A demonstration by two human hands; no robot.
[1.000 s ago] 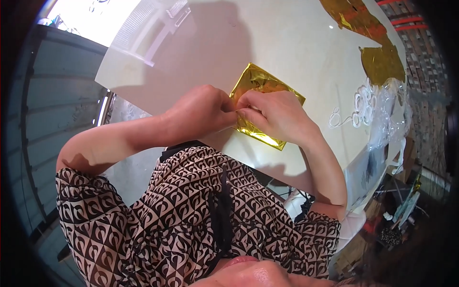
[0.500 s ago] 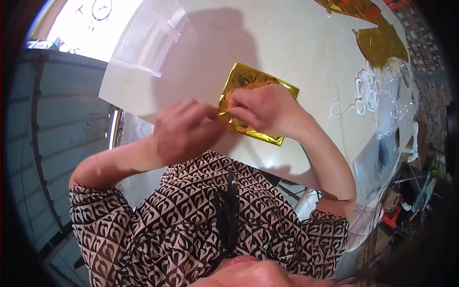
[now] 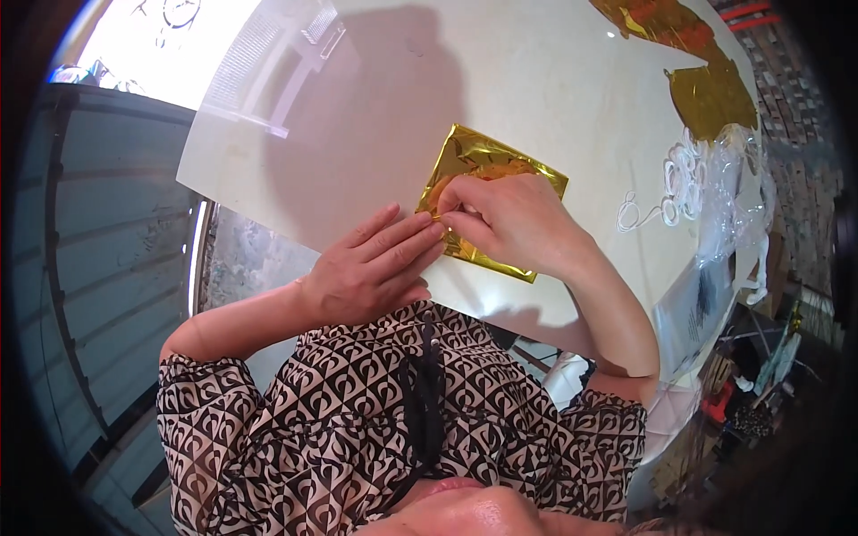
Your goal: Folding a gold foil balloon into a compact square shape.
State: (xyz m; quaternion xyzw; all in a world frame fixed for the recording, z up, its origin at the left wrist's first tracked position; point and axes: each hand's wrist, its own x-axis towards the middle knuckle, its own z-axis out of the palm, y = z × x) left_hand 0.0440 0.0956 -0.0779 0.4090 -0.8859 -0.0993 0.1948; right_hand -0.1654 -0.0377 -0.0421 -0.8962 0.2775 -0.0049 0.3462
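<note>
A square of shiny gold foil [image 3: 483, 152], perhaps a flat wrapped packet, lies on the pale table in front of me. My right hand [image 3: 527, 219] rests over its middle, thumb and forefinger pinched on the foil near its left edge. Beside that pinch, my left hand [image 3: 375, 268] is open with its fingers stretched out together. Its fingertips meet the foil's left edge, close to my right thumb. Whatever is inside the foil is hidden, and my right hand covers much of the square.
On the right of the white table [image 3: 357, 170] lie loops of white cord [image 3: 684, 183] and a crumpled clear plastic bag [image 3: 742, 196]. Loose gold foil pieces [image 3: 710, 94] are at the far right. A brick wall [image 3: 791, 107] stands beyond the table's right edge.
The blurred, curled left hand has straightened its fingers and come up to the foil edge. The right hand keeps its pinch. The foil appears slightly lower and further right in view.
</note>
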